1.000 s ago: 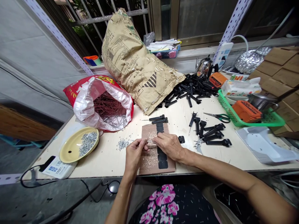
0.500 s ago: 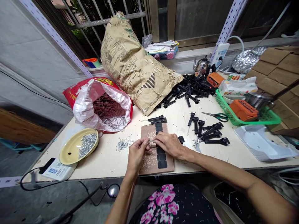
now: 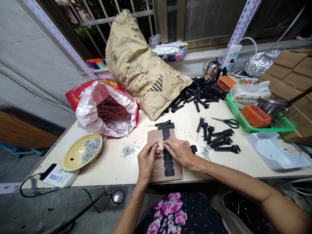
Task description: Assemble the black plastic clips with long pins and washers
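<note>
My left hand is closed, thumb and fingertips pinched at one end of a thin metal rod. From the other side my right hand grips a black plastic handle, mostly hidden under the palm; its end shows past the knuckles. The rod runs between the two sets of fingertips. Whether the left fingertips also hold a small ring I cannot tell. Both hands are over a brown board with a strip of black pads. Left of it lie small metal rings.
A yellow dish holds more small metal pieces. Behind it, a red bag contains thin metal rods. Black handled pieces and scissors lie to the right, near a green basket. A large paper sack leans at the back.
My hands have shifted slightly up and to the right. Fingers are still gathered at the thin rod, and the view has moved a little.
</note>
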`<state>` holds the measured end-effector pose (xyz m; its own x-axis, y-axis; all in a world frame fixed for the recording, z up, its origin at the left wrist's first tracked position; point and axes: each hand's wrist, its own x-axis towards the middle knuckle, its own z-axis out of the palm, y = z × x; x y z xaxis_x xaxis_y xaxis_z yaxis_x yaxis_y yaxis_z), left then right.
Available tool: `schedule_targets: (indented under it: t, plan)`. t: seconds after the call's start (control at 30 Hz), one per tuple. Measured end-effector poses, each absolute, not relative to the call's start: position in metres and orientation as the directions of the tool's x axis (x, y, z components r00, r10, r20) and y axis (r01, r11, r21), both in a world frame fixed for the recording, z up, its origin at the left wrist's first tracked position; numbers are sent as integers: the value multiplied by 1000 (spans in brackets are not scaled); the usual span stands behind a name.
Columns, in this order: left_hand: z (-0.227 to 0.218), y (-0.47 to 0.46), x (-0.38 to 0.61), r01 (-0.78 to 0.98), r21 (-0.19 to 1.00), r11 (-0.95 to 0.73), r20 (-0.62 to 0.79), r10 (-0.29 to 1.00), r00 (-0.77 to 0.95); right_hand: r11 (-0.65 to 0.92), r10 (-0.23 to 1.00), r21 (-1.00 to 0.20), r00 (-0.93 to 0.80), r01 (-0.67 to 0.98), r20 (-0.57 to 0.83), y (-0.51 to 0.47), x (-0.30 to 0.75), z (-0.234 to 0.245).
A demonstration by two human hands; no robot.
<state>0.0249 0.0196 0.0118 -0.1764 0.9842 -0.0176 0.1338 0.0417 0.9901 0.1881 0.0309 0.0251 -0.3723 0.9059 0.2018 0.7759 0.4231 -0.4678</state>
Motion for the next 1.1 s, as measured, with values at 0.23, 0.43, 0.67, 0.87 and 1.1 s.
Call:
schedule_targets:
  t: [0.23, 0.43, 0.67, 0.87, 1.1]
  plan:
    - [4, 19, 24, 336, 937, -92, 159, 972, -176, 422, 906, -401, -357, 813, 229, 31, 181, 23]
    - [-3, 18, 29, 589, 778, -221, 341, 935, -100, 432, 891, -281, -357, 857, 282, 26, 172, 16]
    - [-14, 20, 37, 925, 348, -155, 351, 936, 25, 447, 882, -178, -399, 877, 250, 23, 168, 8]
    - [-20, 22, 36, 965, 210, -160, 296, 951, 94, 433, 901, -189, -416, 881, 126, 23, 167, 14]
    - [-17, 22, 20, 787, 512, -345, 375, 914, 156, 403, 915, -267, -373, 876, 157, 25, 173, 14]
